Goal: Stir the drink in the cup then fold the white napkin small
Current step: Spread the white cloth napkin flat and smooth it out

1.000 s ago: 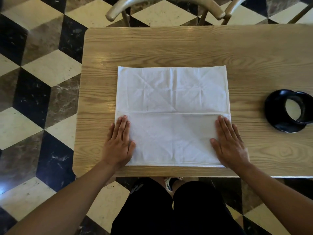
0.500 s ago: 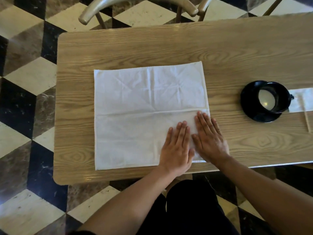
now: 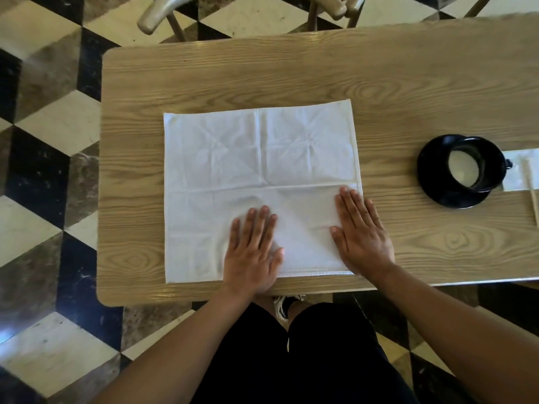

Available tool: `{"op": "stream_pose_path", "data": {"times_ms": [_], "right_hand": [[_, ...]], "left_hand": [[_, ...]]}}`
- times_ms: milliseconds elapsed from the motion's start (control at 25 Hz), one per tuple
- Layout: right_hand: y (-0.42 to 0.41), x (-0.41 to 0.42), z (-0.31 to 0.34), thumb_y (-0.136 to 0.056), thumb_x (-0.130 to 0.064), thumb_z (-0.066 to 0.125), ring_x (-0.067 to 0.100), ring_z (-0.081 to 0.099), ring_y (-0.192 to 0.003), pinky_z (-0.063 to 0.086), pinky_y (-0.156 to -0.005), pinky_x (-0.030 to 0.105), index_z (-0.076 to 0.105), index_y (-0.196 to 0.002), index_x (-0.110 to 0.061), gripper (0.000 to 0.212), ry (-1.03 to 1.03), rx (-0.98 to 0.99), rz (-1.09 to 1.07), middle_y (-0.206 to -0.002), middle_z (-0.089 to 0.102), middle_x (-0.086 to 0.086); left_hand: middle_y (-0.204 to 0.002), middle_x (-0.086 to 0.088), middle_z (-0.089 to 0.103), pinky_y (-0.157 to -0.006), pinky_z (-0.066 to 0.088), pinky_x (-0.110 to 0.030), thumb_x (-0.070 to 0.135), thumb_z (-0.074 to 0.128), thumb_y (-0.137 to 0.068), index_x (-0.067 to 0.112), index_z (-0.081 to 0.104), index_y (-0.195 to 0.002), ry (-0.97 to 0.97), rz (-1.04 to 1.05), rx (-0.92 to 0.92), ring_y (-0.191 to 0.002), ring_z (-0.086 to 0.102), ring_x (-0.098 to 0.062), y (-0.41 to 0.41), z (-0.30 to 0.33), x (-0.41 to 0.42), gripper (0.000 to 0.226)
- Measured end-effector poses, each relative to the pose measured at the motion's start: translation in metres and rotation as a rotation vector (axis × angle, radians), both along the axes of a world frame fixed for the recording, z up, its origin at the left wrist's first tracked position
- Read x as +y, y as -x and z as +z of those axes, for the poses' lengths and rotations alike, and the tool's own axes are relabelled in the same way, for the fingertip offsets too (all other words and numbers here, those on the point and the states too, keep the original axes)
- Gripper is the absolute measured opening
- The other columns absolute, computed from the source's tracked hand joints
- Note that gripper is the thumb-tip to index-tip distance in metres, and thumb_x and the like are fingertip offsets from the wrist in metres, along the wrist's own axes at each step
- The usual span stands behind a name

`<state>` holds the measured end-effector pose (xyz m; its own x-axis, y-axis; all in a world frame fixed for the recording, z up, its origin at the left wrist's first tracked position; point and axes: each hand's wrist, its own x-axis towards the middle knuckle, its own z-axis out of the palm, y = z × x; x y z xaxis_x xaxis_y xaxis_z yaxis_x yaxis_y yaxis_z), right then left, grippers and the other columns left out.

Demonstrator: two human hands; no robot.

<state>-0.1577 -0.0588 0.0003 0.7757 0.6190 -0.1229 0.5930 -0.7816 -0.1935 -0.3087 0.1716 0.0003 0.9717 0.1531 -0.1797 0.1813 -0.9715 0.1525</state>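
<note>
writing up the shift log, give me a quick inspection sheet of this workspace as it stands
surface: wooden table, rounded corners, bare grain around the things on it
job's things: white napkin lies flat with its near part folded up over itself, creased; black cup with a pale drink stands on a black saucer at the right
clutter: a white paper and a thin wooden stick at the right edge
grippers: left hand flat on the napkin's near middle, fingers straight; right hand flat across its right edge
cables: nothing seen
surroundings: chequered floor; chair backs beyond the table; person's dark-clothed legs below
</note>
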Motion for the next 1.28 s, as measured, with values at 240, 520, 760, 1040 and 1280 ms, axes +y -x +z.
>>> {"op": "stream_pose_path", "data": {"times_ms": [240,520,760,1040,1280], "right_hand": [[-0.001,0.000,0.002,-0.102,-0.042,0.033,0.018,0.002,-0.158,0.007,-0.128,0.044,0.014,-0.162,-0.010,0.070,0.027,0.027,0.008,-0.171,0.007,0.003],[0.000,0.000,0.001,-0.101,-0.043,0.034,0.019,0.005,-0.158,0.010,-0.127,0.044,0.016,-0.161,-0.009,0.071,0.012,0.018,0.012,-0.171,0.009,0.005],[0.003,-0.003,0.014,-0.099,-0.039,0.052,0.029,0.021,-0.155,0.016,-0.126,0.049,0.039,-0.151,-0.008,0.062,-0.044,0.031,-0.040,-0.166,0.023,0.014],[0.038,-0.031,0.031,-0.083,-0.024,0.075,0.034,0.057,-0.101,0.051,-0.091,0.047,0.064,-0.118,-0.010,0.039,-0.014,0.030,-0.215,-0.120,0.054,0.012],[0.052,-0.022,0.053,-0.093,-0.029,0.064,0.032,0.051,-0.111,0.050,-0.093,0.044,0.052,-0.135,-0.019,0.045,0.042,0.348,-0.472,-0.124,0.050,0.013]], "left_hand": [[-0.174,-0.005,0.003,-0.128,0.011,-0.057,0.052,0.030,-0.101,0.021,0.012,-0.165,-0.033,0.242,0.050,-0.161,0.001,-0.029,0.056,0.001,0.058,0.074],[-0.174,-0.003,-0.002,-0.128,0.005,-0.056,0.053,0.028,-0.101,0.025,0.009,-0.165,0.009,0.272,0.103,-0.161,-0.004,-0.029,0.060,0.005,0.062,0.072],[-0.168,-0.019,0.021,-0.125,0.017,-0.057,0.048,0.033,-0.100,0.022,0.032,-0.160,0.037,0.434,0.084,-0.156,0.018,-0.040,0.072,0.021,0.070,0.066],[-0.146,-0.017,0.044,-0.104,0.044,-0.055,0.021,0.057,-0.092,0.021,0.054,-0.136,0.098,0.626,0.192,-0.131,0.046,-0.041,0.102,0.044,0.082,0.044],[-0.143,-0.012,0.044,-0.105,0.044,-0.049,0.019,0.062,-0.092,0.018,0.063,-0.123,0.300,0.885,0.217,-0.125,0.047,-0.036,0.090,0.061,0.083,0.031]]}}
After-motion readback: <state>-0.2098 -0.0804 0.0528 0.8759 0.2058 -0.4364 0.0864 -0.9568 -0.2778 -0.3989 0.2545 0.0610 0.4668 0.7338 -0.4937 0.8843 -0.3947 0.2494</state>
